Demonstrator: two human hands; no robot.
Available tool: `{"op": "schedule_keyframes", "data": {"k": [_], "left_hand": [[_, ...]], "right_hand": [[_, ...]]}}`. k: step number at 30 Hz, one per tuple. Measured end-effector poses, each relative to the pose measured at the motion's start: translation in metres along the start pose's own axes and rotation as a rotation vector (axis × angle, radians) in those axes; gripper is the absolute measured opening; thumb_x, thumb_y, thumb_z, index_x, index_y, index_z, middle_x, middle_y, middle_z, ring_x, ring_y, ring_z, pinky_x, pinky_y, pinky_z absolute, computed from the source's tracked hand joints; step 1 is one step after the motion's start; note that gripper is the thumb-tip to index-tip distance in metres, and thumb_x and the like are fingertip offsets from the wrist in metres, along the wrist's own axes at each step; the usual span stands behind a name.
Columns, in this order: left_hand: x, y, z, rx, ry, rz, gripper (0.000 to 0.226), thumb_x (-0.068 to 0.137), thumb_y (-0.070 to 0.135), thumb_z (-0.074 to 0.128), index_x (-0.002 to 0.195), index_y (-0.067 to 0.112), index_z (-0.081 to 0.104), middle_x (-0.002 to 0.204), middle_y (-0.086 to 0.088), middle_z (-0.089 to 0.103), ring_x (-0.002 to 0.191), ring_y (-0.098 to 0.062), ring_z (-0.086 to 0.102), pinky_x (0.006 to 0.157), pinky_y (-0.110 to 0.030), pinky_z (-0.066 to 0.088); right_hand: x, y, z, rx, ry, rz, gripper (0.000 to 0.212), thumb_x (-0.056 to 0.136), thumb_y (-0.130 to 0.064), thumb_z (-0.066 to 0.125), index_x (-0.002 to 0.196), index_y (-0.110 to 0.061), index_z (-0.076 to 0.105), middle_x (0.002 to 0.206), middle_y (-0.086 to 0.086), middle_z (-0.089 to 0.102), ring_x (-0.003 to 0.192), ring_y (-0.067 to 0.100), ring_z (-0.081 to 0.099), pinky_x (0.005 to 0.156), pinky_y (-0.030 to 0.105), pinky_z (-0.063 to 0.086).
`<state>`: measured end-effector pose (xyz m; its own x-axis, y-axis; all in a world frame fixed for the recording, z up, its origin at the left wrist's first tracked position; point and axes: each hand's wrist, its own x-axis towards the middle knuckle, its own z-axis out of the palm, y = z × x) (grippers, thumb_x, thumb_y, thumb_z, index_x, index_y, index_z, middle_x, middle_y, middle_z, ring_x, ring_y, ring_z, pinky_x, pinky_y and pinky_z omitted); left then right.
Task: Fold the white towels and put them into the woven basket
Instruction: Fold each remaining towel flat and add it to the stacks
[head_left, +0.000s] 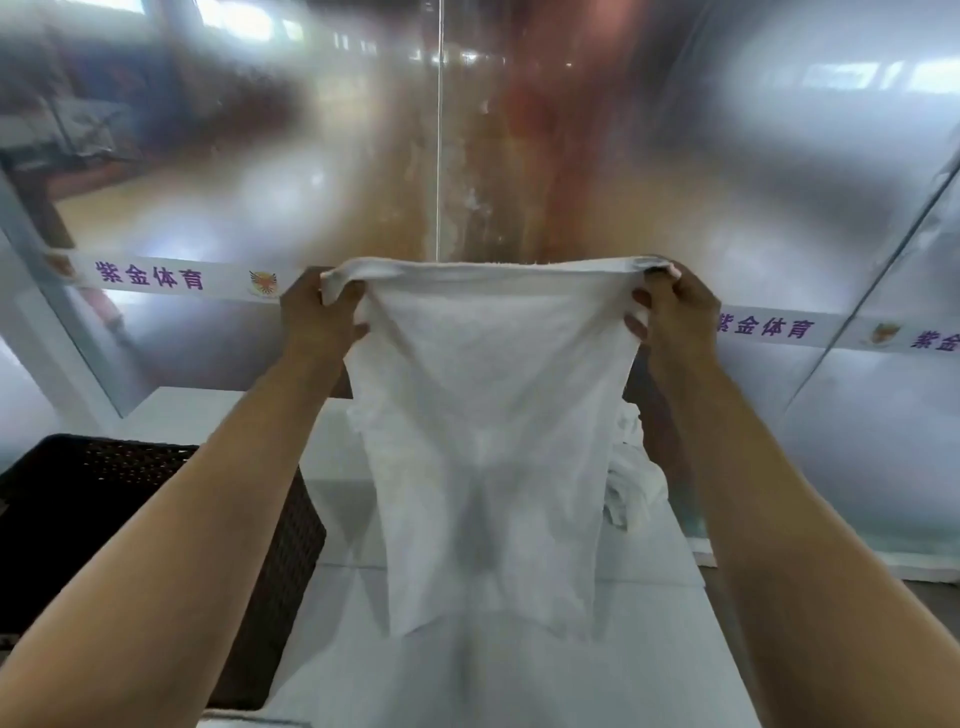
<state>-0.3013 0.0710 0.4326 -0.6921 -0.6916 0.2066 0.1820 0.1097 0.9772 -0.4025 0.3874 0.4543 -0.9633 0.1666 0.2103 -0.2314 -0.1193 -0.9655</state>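
— Where is the white towel (488, 415)?

— It hangs in the air in front of the person, spread between both arms over a white bench (519, 675). The left hand (317, 317) pinches its upper left corner, fingers curled into the cloth; the right hand (670, 312) grips the upper right corner the same way. The top edge is pulled nearly straight between them, and the cloth narrows as it falls, ending in two uneven points just above the bench.

— What is the bench like, and the room?

— The bench is smooth, pale and matte, running away from the camera. Behind it stand frosted, translucent panels (779, 208) with a white band (156, 278) across them carrying purple characters and a small emblem. The room beyond the panels is only a blur of brown and bright patches.

— What else lies around?

— A dark woven basket (130, 525) sits at the left, against the bench's side, below the left forearm. A crumpled heap of white towels (634, 483) lies on the bench at the right, partly hidden by the hanging towel and the right forearm.

— And the textures?

— The held towel is thin and soft, letting light through, with gentle creases. The basket shows a tight, regular weave and straight rectangular walls.
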Motion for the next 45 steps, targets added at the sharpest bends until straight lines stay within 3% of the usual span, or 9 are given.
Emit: {"op": "schedule_keyframes", "data": {"k": [6,11,16,21,26,29,32,38,45], "left_hand": [[0.016,0.049,0.007,-0.02,0.016,0.292,0.008,0.084,0.022,0.069,0.086,0.023,0.062,0.092,-0.008,0.063,0.081,-0.015,0.064,0.079,-0.042,0.062],[-0.012,0.026,-0.012,-0.001,-0.065,0.298,0.015,0.083,0.02,0.071,0.094,0.01,0.066,0.092,-0.021,0.066,0.083,-0.02,0.066,0.089,-0.051,0.058],[-0.068,-0.037,-0.05,0.055,-0.116,0.163,0.01,0.087,0.019,0.075,0.094,0.025,0.07,0.093,-0.008,0.072,0.086,-0.016,0.07,0.084,-0.035,0.059],[-0.139,-0.122,-0.107,0.192,-0.17,0.012,0.018,0.089,0.013,0.075,0.09,0.031,0.071,0.092,-0.006,0.073,0.085,-0.015,0.064,0.082,-0.036,0.051],[-0.2,-0.197,-0.167,0.262,-0.402,-0.221,0.012,0.093,0.012,0.07,0.101,0.019,0.075,0.097,-0.004,0.076,0.093,-0.019,0.069,0.089,-0.042,0.055],[-0.231,-0.216,-0.191,0.211,-0.507,-0.399,0.012,0.096,0.006,0.063,0.101,0.01,0.074,0.095,-0.008,0.075,0.093,-0.021,0.068,0.084,-0.032,0.057],[-0.257,-0.223,-0.211,0.144,-0.537,-0.606,0.013,0.096,-0.001,0.058,0.091,-0.001,0.069,0.083,-0.012,0.066,0.089,-0.028,0.062,0.08,-0.037,0.059],[-0.288,-0.226,-0.238,0.158,-0.689,-0.89,0.023,0.093,0.01,0.065,0.115,0.005,0.071,0.109,-0.012,0.074,0.094,-0.033,0.068,0.07,-0.042,0.059],[-0.285,-0.244,-0.228,0.275,-0.602,-0.807,0.016,0.097,0.018,0.064,0.102,0.003,0.069,0.089,-0.008,0.069,0.07,-0.022,0.059,0.054,-0.035,0.048]], "right_hand": [[0.001,-0.041,-0.015,0.172,0.022,-0.17,0.014,0.101,-0.022,0.06,0.099,-0.02,0.074,0.093,-0.006,0.071,0.092,0.01,0.069,0.091,0.04,0.061],[-0.028,-0.018,-0.039,0.161,-0.016,-0.194,0.017,0.104,-0.015,0.053,0.104,-0.015,0.071,0.091,-0.007,0.069,0.095,0.017,0.065,0.099,0.04,0.056],[-0.09,0.04,-0.072,0.038,0.002,-0.102,0.018,0.104,-0.02,0.058,0.099,-0.024,0.075,0.098,0.001,0.074,0.096,0.017,0.07,0.096,0.034,0.057],[-0.175,0.126,-0.109,-0.097,-0.062,0.073,0.016,0.1,-0.031,0.062,0.101,-0.026,0.077,0.1,0.002,0.075,0.094,0.018,0.07,0.085,0.036,0.055],[-0.255,0.185,-0.143,-0.226,0.059,0.259,0.011,0.098,-0.028,0.068,0.095,-0.026,0.078,0.099,-0.006,0.074,0.097,0.01,0.064,0.088,0.028,0.044],[-0.296,0.197,-0.16,-0.235,0.044,0.372,0.016,0.1,-0.027,0.065,0.094,-0.025,0.08,0.09,-0.001,0.072,0.097,0.009,0.062,0.088,0.026,0.042],[-0.33,0.203,-0.17,-0.231,0.028,0.42,0.028,0.103,-0.021,0.057,0.092,-0.028,0.081,0.092,-0.001,0.076,0.095,0.01,0.067,0.092,0.034,0.048],[-0.366,0.222,-0.187,-0.234,0.128,0.55,0.019,0.093,-0.026,0.065,0.097,-0.017,0.081,0.103,0.014,0.077,0.112,0.039,0.066,0.1,0.058,0.051],[-0.356,0.237,-0.187,-0.317,0.106,0.601,0.025,0.094,-0.038,0.066,0.09,-0.015,0.077,0.082,0.005,0.062,0.083,0.02,0.055,0.08,0.036,0.042]]}}
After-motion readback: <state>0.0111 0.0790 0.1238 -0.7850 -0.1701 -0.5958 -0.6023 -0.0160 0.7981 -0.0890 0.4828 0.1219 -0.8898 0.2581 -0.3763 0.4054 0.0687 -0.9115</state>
